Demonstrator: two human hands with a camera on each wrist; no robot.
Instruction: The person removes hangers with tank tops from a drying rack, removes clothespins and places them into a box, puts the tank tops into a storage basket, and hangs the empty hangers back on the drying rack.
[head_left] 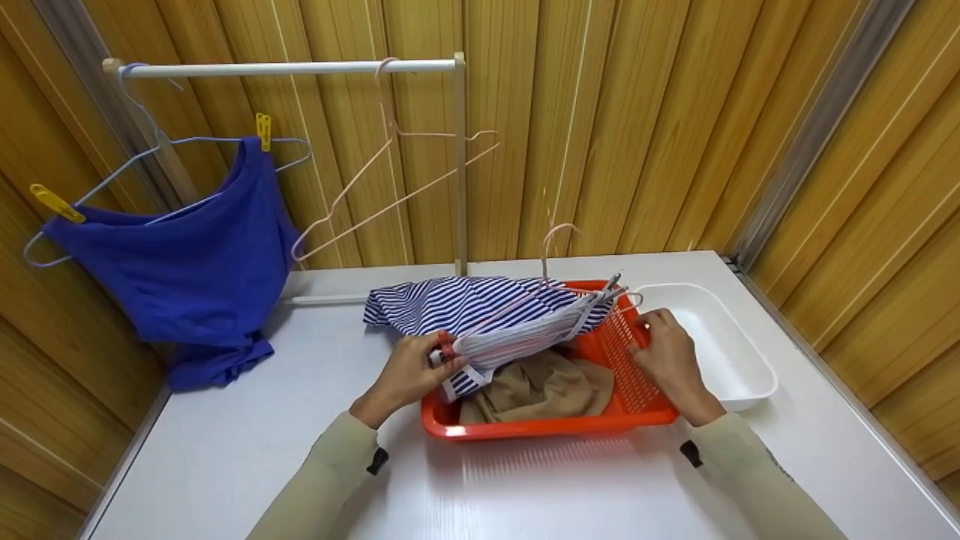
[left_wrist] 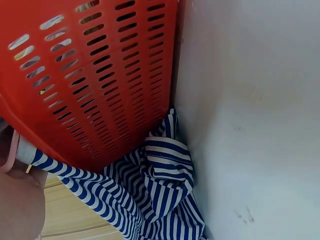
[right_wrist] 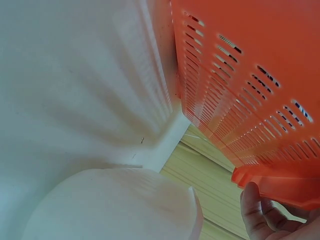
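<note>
A blue-and-white striped garment (head_left: 480,300) with a gathered white waistband lies across the red basket (head_left: 555,429), part of it draped over the basket's far left side. A pink hanger (head_left: 546,251) stands at the waistband, hook up. My left hand (head_left: 409,371) pinches a red clothespin (head_left: 445,343) at the waistband's near left end. A grey clothespin (head_left: 613,283) sits at the far right end. My right hand (head_left: 667,356) holds the basket's right rim, its fingertips (right_wrist: 251,192) against the rim in the right wrist view. Brown cloth (head_left: 544,390) lies inside the basket.
On the left, a blue garment (head_left: 210,262) hangs from a light-blue hanger by yellow clothespins (head_left: 263,132). A bare pink hanger (head_left: 390,199) hangs from the white rod (head_left: 300,69). A white tub (head_left: 720,337) stands right of the basket. Wood-patterned walls (head_left: 600,150) enclose the white table (head_left: 300,435).
</note>
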